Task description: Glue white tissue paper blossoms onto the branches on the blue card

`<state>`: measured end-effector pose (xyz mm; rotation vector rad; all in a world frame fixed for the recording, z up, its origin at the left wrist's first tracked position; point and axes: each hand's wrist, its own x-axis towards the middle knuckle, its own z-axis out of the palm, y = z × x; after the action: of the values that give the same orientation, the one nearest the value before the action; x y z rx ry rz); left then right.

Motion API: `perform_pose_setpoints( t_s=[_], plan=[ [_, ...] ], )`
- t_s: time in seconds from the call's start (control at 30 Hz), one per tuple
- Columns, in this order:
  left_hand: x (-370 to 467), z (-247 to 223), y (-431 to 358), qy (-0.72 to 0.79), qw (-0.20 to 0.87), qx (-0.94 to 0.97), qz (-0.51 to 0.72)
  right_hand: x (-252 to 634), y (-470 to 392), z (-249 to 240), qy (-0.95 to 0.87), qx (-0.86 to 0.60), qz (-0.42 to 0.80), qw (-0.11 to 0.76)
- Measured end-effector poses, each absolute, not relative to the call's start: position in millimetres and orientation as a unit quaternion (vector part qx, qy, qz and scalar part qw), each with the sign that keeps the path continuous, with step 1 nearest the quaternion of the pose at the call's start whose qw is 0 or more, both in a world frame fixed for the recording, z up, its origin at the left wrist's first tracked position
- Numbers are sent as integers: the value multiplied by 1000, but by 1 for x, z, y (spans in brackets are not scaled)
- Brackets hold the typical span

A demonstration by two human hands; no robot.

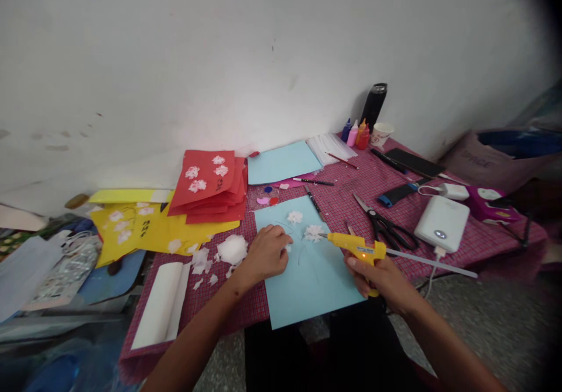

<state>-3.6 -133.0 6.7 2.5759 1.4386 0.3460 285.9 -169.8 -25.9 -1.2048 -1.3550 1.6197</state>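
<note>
The light-looking yellow plastic glue gun (pixel 357 247) is gripped by its handle (pixel 373 292) at four o'clock, in the right hand (pixel 381 275); the left hand (pixel 267 253) is curled, its grip unclear.

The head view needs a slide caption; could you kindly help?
Yellow glue gun in the right hand points at a white flower on light-blue paper, left hand nearby.
</note>
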Motion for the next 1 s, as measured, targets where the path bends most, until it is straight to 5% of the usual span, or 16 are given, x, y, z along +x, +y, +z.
perform_pose_setpoints(
  t_s=[1.0],
  plan=[
    [-16,11,-146,455,68,883,94,285,-170,-25,-519,-478,622,340]
  ],
)
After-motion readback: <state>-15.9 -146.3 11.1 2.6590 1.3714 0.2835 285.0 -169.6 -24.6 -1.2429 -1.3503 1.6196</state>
